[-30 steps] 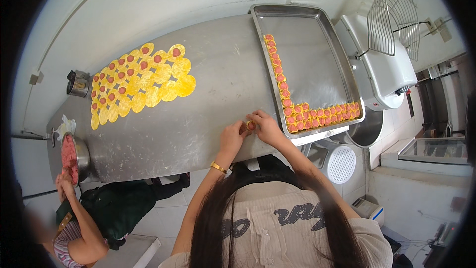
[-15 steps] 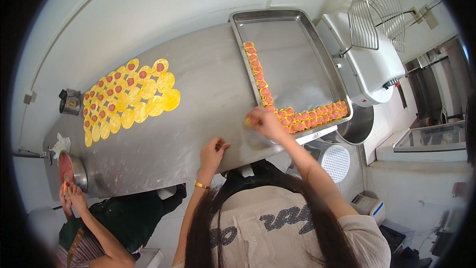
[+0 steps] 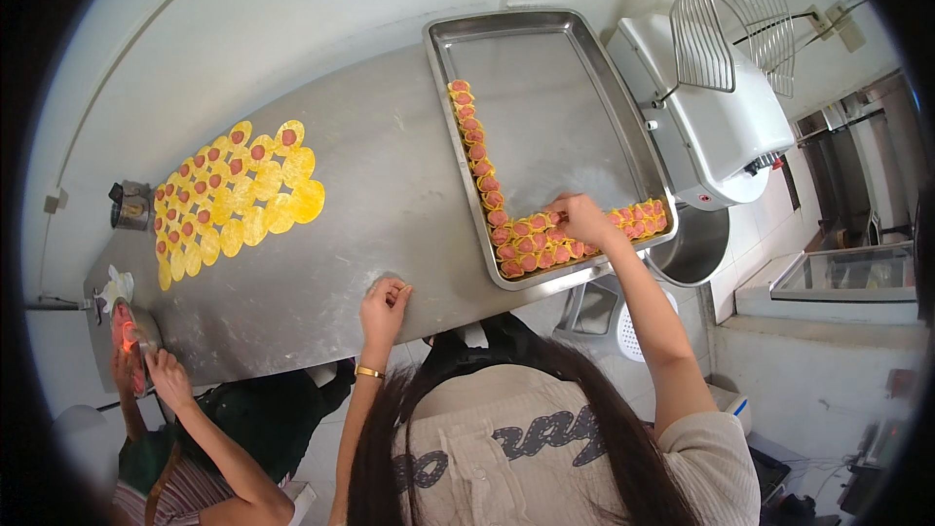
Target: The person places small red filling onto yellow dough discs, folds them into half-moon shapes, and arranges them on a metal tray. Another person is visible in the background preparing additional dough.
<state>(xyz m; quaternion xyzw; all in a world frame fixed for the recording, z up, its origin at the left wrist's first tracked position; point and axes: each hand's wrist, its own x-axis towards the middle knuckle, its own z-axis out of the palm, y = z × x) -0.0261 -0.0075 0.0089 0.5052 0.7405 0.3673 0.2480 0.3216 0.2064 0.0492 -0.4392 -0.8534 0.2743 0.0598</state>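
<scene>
My right hand (image 3: 586, 221) reaches over the metal tray (image 3: 443, 68). Its fingertips pinch a dumpling at the inner row of filled dumplings (image 3: 531, 245), largely hidden by the fingers. These yellow-wrapped dumplings with pink filling line the tray's left side and near side, packed close together. My left hand (image 3: 383, 307) rests near the table's front edge, its fingers curled in and nothing visible in them. Away to the left lie overlapping round yellow wrappers (image 3: 280, 206), many topped with a ball of pink filling.
A co-worker's hands (image 3: 168, 375) are at a metal bowl (image 3: 148, 331) of pink filling at the table's left end. A metal container (image 3: 130, 206) stands behind it. Right of the tray are a white machine (image 3: 716, 127) with a wire guard (image 3: 706, 39) and a stool (image 3: 633, 336).
My right hand has moved right and up from the tray's near left corner to the inner row, carrying a dumpling. The view has shifted slightly. The co-worker's hands have moved apart.
</scene>
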